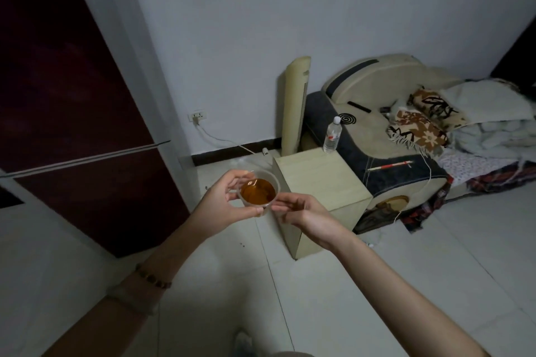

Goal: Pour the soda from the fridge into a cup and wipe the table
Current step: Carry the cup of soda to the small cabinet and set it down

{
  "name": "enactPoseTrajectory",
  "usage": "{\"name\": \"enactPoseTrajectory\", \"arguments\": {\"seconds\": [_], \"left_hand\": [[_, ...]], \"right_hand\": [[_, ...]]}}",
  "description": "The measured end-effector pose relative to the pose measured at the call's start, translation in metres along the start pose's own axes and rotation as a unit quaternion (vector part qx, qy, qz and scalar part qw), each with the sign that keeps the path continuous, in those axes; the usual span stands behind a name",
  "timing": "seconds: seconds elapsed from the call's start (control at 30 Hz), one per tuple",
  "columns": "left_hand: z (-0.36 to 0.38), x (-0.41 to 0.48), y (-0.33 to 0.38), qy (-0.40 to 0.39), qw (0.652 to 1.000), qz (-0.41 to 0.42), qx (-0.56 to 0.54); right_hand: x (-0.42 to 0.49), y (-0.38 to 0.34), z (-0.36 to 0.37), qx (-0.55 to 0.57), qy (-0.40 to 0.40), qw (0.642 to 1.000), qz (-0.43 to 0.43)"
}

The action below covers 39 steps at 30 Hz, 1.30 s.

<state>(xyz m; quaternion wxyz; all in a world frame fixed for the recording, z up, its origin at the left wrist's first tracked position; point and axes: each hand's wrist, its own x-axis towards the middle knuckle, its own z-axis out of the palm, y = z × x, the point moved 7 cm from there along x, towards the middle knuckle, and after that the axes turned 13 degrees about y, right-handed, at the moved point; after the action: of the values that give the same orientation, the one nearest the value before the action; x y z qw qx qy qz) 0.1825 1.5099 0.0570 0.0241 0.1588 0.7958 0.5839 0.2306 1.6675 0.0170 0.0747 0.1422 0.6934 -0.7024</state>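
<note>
A clear plastic cup (258,189) holding amber soda is up in the air in front of me, above the floor. My left hand (223,200) grips it from the left, thumb at the near rim and fingers round the far side. My right hand (301,211) reaches in from the right, and its fingertips touch the cup's right side. The small pale wooden table (316,180) stands just beyond and to the right of the cup. At the left is the dark red fridge (72,95), its doors closed.
A clear water bottle (333,134) stands at the table's far corner. Behind it are a tall cream tower fan (294,104) and a sofa (377,113) piled with blankets. A wall socket (198,116) feeds a white cable along the pale tiled floor (406,284).
</note>
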Motion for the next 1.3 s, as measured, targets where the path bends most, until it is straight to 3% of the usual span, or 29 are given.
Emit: {"name": "enactPoseTrajectory", "arguments": {"seconds": [0.5,1.0,1.3], "left_hand": [[0.038,0.211,-0.033,-0.114,0.993,0.022,-0.036],[0.174,0.408,-0.04,-0.272,0.962,0.041,-0.002],[0.255,0.466,-0.044,-0.372,0.926,0.062,0.03]], "right_hand": [[0.159,-0.044,-0.053,0.038,0.123,0.992,0.011],[0.302,-0.06,-0.194,0.119,0.244,0.962,0.024],[0.334,-0.041,-0.255,0.152,0.316,0.935,0.053]]}}
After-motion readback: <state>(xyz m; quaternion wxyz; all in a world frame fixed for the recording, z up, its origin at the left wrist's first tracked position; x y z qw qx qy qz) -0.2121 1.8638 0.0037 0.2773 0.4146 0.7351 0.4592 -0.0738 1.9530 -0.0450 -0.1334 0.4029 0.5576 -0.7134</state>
